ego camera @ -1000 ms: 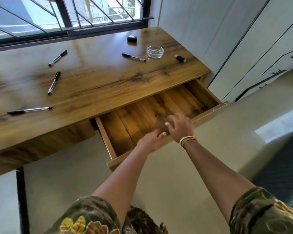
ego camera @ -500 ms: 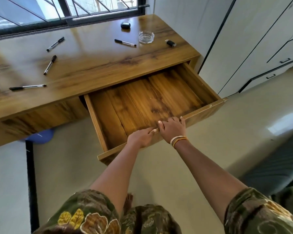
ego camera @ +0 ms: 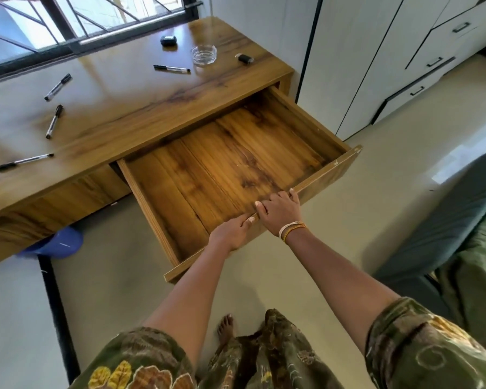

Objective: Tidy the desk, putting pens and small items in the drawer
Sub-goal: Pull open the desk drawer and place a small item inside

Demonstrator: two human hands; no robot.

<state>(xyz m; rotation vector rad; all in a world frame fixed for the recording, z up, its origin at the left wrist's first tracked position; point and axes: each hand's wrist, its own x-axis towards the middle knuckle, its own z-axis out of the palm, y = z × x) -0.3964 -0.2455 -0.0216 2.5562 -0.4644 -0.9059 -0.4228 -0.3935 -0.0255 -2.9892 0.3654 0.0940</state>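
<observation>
The wooden drawer (ego camera: 328,175) stands pulled far out of the desk (ego camera: 129,108), and its inside is bare. My left hand (ego camera: 230,233) and my right hand (ego camera: 278,210) both grip its front panel near the middle, fingers curled over the top edge. On the desk lie several black-capped pens: one near the window (ego camera: 57,87), one below it (ego camera: 54,121), one at the front left (ego camera: 23,162), one by the ashtray (ego camera: 171,68). A glass ashtray (ego camera: 204,54), a small black case (ego camera: 168,40) and a black lighter-like item (ego camera: 244,58) sit at the far right.
White cabinets with black handles (ego camera: 432,63) stand right of the desk. A dark bed or sofa edge (ego camera: 446,234) is at my right. A blue object (ego camera: 59,244) lies under the desk beside a black leg (ego camera: 54,290). My bare foot (ego camera: 225,329) is on the floor.
The drawer has slid much further out toward me, with both hands on its front panel throughout. My view has shifted back and down.
</observation>
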